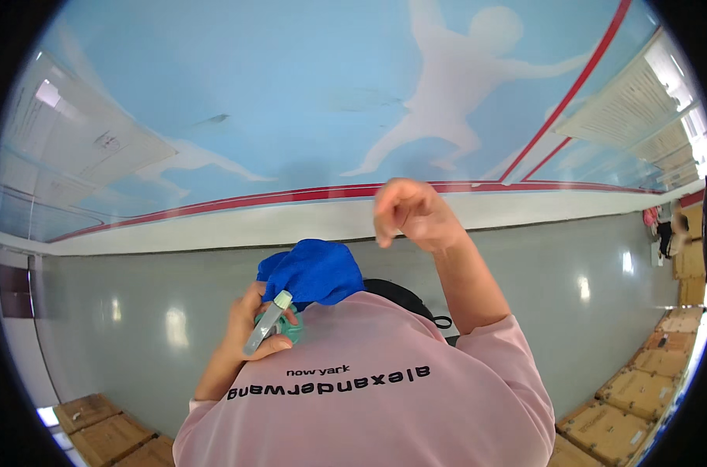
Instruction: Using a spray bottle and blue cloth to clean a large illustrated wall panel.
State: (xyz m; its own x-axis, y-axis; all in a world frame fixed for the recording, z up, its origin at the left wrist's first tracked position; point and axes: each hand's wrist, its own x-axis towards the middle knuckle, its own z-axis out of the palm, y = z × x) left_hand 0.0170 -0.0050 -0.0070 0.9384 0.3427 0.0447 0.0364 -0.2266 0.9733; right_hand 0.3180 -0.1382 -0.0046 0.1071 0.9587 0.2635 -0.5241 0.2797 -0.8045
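Blue cloth (316,272): bunched at centre, touching the left hand.
Left hand (248,327): at 7 o'clock, grip closed around a pale spray bottle (266,325).
Right hand (412,212): at 12 o'clock, raised, fingers loosely curled, holding nothing.
Advice: probably keep the bottle's nozzle aimed at the cloth.

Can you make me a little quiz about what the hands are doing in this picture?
1. True or false: the left hand holds a small spray bottle together with a blue cloth.
2. What does the right hand hold?
A. a cardboard box
B. nothing
C. the blue cloth
3. Fill in: the person's sweatshirt is ____ in colour.

Key: 1 true. 2 B; it is raised with its fingers curled, in front of the blue wall. 3 pink.
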